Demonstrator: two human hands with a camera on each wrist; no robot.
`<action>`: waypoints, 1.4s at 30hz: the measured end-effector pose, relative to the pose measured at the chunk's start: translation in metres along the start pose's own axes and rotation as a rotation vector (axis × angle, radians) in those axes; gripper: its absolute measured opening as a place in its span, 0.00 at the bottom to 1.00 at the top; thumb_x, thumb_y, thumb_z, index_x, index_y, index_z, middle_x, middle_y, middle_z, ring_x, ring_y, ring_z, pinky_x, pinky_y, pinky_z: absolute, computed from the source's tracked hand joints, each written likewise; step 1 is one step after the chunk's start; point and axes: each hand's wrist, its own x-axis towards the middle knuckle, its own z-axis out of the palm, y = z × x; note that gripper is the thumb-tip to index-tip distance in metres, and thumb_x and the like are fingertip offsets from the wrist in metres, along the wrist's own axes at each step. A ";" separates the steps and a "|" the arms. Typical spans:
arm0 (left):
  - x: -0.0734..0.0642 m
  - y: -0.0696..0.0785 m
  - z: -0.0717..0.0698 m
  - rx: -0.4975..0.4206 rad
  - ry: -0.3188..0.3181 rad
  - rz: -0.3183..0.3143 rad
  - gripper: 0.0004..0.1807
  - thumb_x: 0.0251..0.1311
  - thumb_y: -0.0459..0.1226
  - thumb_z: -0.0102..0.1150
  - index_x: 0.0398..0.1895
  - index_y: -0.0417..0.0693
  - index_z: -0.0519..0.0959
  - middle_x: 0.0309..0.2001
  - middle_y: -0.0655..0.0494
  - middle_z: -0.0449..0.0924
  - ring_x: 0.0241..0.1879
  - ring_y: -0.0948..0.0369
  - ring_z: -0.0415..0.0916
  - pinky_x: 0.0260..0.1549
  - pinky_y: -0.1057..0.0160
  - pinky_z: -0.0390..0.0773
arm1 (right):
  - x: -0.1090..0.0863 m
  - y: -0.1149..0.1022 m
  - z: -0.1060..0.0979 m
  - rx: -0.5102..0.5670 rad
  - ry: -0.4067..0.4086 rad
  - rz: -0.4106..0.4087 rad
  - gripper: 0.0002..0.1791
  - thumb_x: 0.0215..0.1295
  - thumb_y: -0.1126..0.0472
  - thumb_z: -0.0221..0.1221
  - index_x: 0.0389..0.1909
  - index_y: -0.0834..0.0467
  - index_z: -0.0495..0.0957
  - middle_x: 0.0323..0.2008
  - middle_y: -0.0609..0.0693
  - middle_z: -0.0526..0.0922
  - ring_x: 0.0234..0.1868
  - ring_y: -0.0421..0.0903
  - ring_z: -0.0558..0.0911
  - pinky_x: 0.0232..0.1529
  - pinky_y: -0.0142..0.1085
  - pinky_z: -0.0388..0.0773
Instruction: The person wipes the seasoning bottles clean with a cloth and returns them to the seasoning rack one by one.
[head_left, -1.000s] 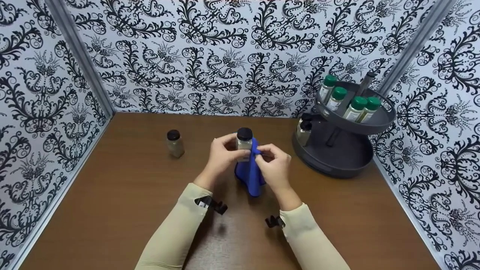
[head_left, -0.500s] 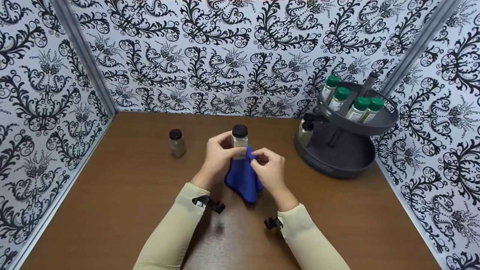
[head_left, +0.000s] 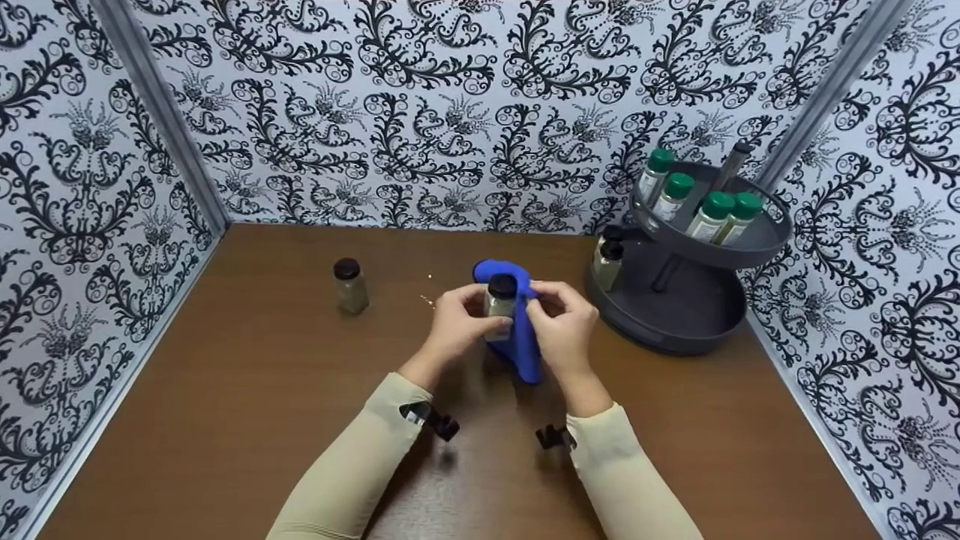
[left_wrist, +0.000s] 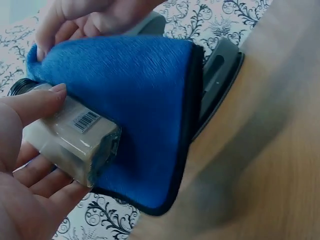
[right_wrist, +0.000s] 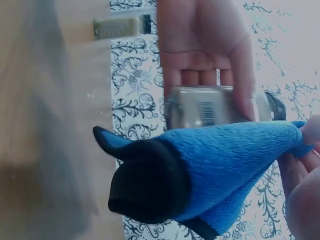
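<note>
My left hand (head_left: 459,327) grips a square clear spice jar (left_wrist: 70,132) with a black lid, thumb on one side and fingers on the other. A barcode label shows on the jar, whose contents look pale. Beside it my right hand (head_left: 564,327) pinches a blue cloth (right_wrist: 225,155) with dark edging by its upper part. The cloth hangs against the jar's right side and curls behind it in the head view. Both hands are above the wooden table (head_left: 247,420).
A second black-lidded jar (head_left: 350,287) stands on the table at left. At right is a dark two-tier round stand (head_left: 667,337), with several green-capped jars (head_left: 710,217) above and two black-lidded jars (head_left: 608,262) below. Pale crumbs (head_left: 427,301) lie left of my hands.
Both hands have moved right and slightly nearer, carrying the jar and cloth. The cloth, hanging spread below the jar half a second ago, now curls up behind it. Pale crumbs now show on the table.
</note>
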 end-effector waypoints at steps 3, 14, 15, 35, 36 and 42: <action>0.001 -0.008 -0.001 0.016 0.023 -0.015 0.24 0.44 0.30 0.83 0.48 0.38 0.87 0.38 0.47 0.89 0.35 0.61 0.85 0.41 0.63 0.86 | 0.003 0.003 -0.001 -0.033 -0.020 0.013 0.10 0.55 0.80 0.69 0.35 0.65 0.90 0.37 0.59 0.93 0.34 0.41 0.88 0.38 0.25 0.85; 0.007 -0.063 -0.021 0.136 0.137 -0.074 0.22 0.39 0.25 0.76 0.43 0.37 0.85 0.35 0.50 0.86 0.35 0.62 0.79 0.38 0.68 0.79 | 0.020 0.006 -0.014 -0.187 0.084 0.080 0.09 0.52 0.82 0.66 0.33 0.71 0.88 0.32 0.65 0.91 0.30 0.44 0.86 0.34 0.20 0.80; 0.007 -0.068 -0.022 0.155 0.142 -0.076 0.22 0.39 0.25 0.75 0.43 0.37 0.85 0.35 0.50 0.86 0.35 0.62 0.78 0.38 0.68 0.78 | 0.021 0.007 -0.016 -0.184 0.088 0.091 0.09 0.52 0.82 0.66 0.33 0.70 0.88 0.33 0.65 0.91 0.30 0.42 0.86 0.34 0.20 0.80; 0.022 -0.091 -0.043 0.058 -0.176 0.015 0.45 0.45 0.21 0.70 0.73 0.41 0.73 0.62 0.40 0.82 0.55 0.56 0.79 0.54 0.67 0.77 | 0.026 -0.009 -0.027 -0.149 0.097 0.140 0.07 0.52 0.82 0.66 0.33 0.73 0.87 0.32 0.69 0.89 0.27 0.39 0.81 0.31 0.20 0.76; 0.025 -0.093 -0.044 0.029 -0.231 0.029 0.46 0.45 0.19 0.64 0.76 0.38 0.70 0.65 0.36 0.80 0.58 0.53 0.78 0.54 0.67 0.77 | 0.026 -0.013 -0.027 -0.149 0.094 0.137 0.07 0.51 0.82 0.66 0.32 0.74 0.86 0.32 0.69 0.89 0.27 0.37 0.81 0.31 0.19 0.76; 0.033 -0.101 -0.045 -0.197 -0.427 0.005 0.46 0.43 0.16 0.46 0.76 0.23 0.61 0.68 0.18 0.70 0.68 0.31 0.71 0.56 0.69 0.78 | 0.025 -0.023 -0.027 -0.135 0.083 0.136 0.06 0.53 0.80 0.67 0.33 0.73 0.86 0.33 0.69 0.89 0.28 0.32 0.82 0.33 0.20 0.78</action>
